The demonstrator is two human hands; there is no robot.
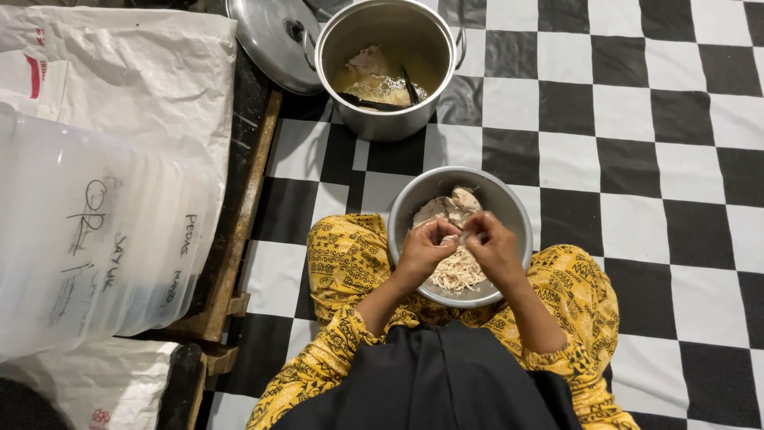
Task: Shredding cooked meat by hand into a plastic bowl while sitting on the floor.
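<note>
the person sits cross-legged on a black-and-white checked floor (637,159) with a metal bowl (509,211) between the knees. both hands meet over the bowl: the left hand (426,248) and right hand (487,243) each pinch the same small piece of cooked chicken (460,237) between fingertips, fingers curled tight on it, seemingly pulling it apart. the piece is held just above the bowl's middle, touching both hands.

the work looks partly done, judging from the bowl. a pile of fine pale shreds (458,275) lies on the near side, under the hands. on the far side sit a few whole chunks (450,205), not yet shredded. so there is a fair heap finished and roughly as much left in this bowl.

more may wait beyond. a tall steel pot (382,119) stands further out on the floor, well apart from the bowl. it holds a shallow yellowish broth with at least one pale piece of meat (366,62) in it, and a dark utensil (374,102) leans inside; what kind i cannot tell. the pot's lid (270,40) is off, propped against the pot's left side.

to the left, past a wooden edge (243,215), stands a stack of clear plastic tubs (87,231) with handwriting on the side; contents cannot be made out. white sacks (135,72) lie behind and below the stack.
</note>
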